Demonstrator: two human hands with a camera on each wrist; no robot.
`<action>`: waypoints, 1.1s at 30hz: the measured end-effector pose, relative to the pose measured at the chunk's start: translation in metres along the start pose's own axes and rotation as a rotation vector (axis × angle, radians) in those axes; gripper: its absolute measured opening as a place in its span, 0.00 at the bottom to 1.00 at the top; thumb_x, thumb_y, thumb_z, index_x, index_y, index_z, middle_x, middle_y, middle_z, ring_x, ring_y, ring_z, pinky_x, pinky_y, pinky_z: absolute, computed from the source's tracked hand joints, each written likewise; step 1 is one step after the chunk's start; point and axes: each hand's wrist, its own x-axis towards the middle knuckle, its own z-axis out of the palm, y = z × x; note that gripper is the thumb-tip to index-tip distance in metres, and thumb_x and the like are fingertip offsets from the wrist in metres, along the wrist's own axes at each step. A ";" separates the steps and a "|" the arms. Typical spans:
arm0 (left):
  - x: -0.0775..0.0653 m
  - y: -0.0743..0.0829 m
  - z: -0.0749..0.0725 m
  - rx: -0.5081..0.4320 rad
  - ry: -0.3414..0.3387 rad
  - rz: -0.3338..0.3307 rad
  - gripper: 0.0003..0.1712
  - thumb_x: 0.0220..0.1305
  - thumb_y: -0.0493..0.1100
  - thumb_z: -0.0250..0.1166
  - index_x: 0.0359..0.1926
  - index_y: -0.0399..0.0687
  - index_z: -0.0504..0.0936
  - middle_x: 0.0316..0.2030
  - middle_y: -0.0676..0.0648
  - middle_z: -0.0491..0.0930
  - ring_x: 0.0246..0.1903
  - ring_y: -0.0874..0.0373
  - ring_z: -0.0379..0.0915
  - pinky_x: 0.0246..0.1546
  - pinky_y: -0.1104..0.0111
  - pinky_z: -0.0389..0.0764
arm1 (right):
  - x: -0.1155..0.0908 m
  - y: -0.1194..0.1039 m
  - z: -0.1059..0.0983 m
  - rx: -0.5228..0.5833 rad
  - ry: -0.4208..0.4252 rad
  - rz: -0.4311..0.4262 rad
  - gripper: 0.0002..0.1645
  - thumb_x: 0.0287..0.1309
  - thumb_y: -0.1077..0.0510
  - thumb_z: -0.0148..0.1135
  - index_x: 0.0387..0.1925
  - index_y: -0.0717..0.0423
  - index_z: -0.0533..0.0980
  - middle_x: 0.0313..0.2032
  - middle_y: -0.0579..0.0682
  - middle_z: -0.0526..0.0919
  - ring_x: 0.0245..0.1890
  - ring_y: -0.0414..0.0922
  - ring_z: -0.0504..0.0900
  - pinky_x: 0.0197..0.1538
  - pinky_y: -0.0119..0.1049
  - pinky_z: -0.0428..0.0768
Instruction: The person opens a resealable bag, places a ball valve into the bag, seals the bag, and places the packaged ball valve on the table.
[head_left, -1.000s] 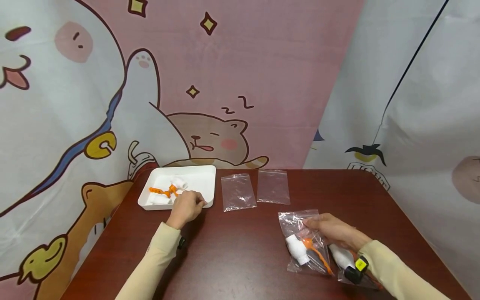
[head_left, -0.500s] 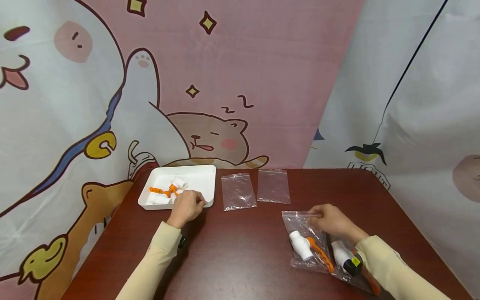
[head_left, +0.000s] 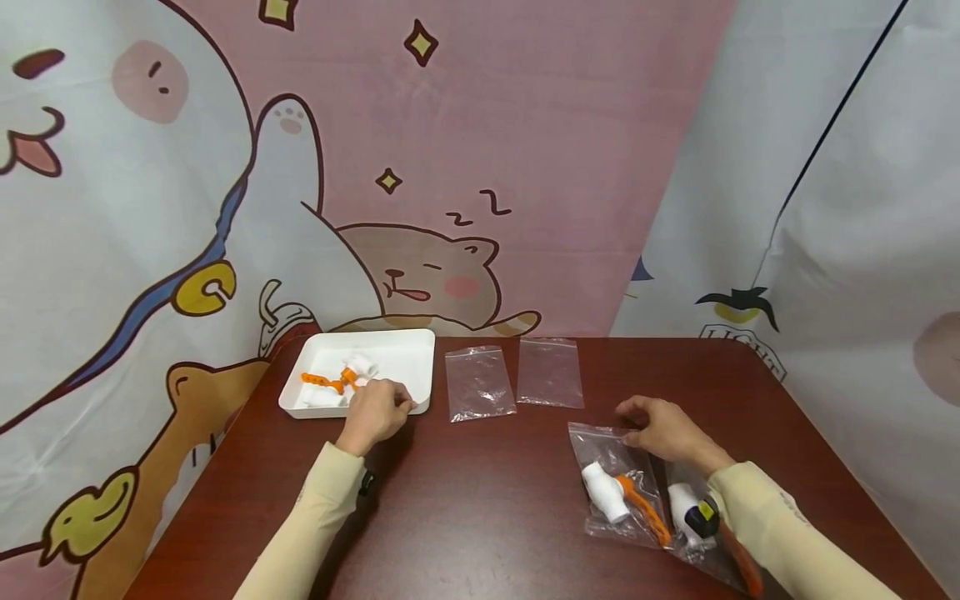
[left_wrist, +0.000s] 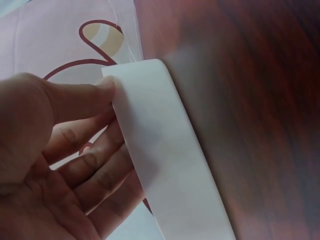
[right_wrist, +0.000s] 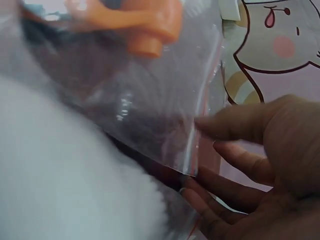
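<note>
My left hand [head_left: 375, 412] grips the front rim of a white tray [head_left: 416, 350]. In the left wrist view the thumb lies at the tray wall's edge [left_wrist: 165, 150], with the fingers behind it. My right hand [head_left: 670, 432] is at the top corner of a clear zip bag [head_left: 611, 442], thumb and fingers spread apart. Inside that bag lie a white plastic pipe fitting [head_left: 606, 492] and an orange lever handle [head_left: 645, 508]. A second filled bag [head_left: 705, 558], partly under my right forearm, holds a similar white fitting [head_left: 681, 504] and orange handle.
Two flat zip bags, one left [head_left: 480, 385] and one right [head_left: 550, 375], lie at the table's back edge. White fittings [head_left: 324, 398] and orange handles [head_left: 322, 381] rest in the tray. Printed cloth hangs behind the table [head_left: 480, 500].
My right hand has let go of the filled bag and moved slightly up and right, its fingers spreading. That bag now lies on the table, a little further right. The left hand stays at the tray.
</note>
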 end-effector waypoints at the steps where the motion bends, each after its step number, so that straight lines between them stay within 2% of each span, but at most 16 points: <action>1: 0.000 0.001 0.000 -0.003 0.002 0.000 0.04 0.58 0.43 0.73 0.27 0.57 0.91 0.28 0.52 0.89 0.32 0.49 0.84 0.29 0.57 0.76 | 0.000 0.000 -0.001 0.002 -0.002 0.005 0.27 0.56 0.58 0.74 0.57 0.60 0.78 0.53 0.61 0.84 0.54 0.58 0.82 0.52 0.55 0.82; 4: 0.000 0.002 0.001 -0.008 0.008 0.005 0.04 0.58 0.43 0.73 0.27 0.56 0.91 0.28 0.52 0.89 0.32 0.48 0.84 0.29 0.56 0.77 | 0.002 -0.002 -0.004 0.013 0.008 0.022 0.31 0.59 0.51 0.73 0.61 0.58 0.76 0.58 0.62 0.82 0.57 0.60 0.80 0.53 0.57 0.82; 9: -0.003 0.002 0.004 -0.008 0.017 0.004 0.04 0.58 0.43 0.74 0.26 0.54 0.90 0.28 0.52 0.89 0.31 0.48 0.84 0.28 0.56 0.77 | 0.017 -0.015 -0.008 -0.006 0.043 0.036 0.36 0.63 0.45 0.70 0.67 0.56 0.73 0.66 0.65 0.76 0.60 0.63 0.79 0.56 0.61 0.80; 16: -0.004 0.000 0.006 0.000 0.041 0.014 0.06 0.58 0.43 0.75 0.25 0.54 0.89 0.26 0.51 0.88 0.27 0.49 0.82 0.24 0.58 0.75 | 0.053 -0.042 -0.006 -0.087 0.056 -0.039 0.40 0.63 0.47 0.69 0.72 0.58 0.68 0.71 0.68 0.68 0.70 0.68 0.68 0.67 0.68 0.69; 20: -0.005 -0.001 0.006 0.007 0.041 0.012 0.06 0.59 0.43 0.74 0.25 0.54 0.89 0.26 0.51 0.88 0.27 0.50 0.81 0.24 0.58 0.75 | 0.071 -0.054 0.001 -0.134 0.021 -0.071 0.43 0.63 0.47 0.69 0.74 0.59 0.65 0.73 0.69 0.65 0.73 0.69 0.64 0.70 0.68 0.66; 25: -0.005 -0.002 0.007 0.010 0.046 0.010 0.05 0.59 0.42 0.73 0.26 0.55 0.90 0.28 0.51 0.89 0.29 0.48 0.83 0.25 0.57 0.77 | 0.091 -0.061 0.010 -0.184 -0.022 -0.093 0.43 0.63 0.45 0.68 0.74 0.57 0.66 0.72 0.68 0.67 0.73 0.68 0.64 0.70 0.66 0.67; 33: -0.004 0.000 0.004 0.013 0.037 0.010 0.05 0.60 0.43 0.73 0.27 0.55 0.90 0.29 0.50 0.89 0.29 0.47 0.83 0.26 0.56 0.77 | 0.112 -0.064 0.022 -0.235 -0.076 -0.126 0.41 0.61 0.48 0.70 0.72 0.59 0.69 0.69 0.63 0.73 0.70 0.65 0.69 0.70 0.61 0.70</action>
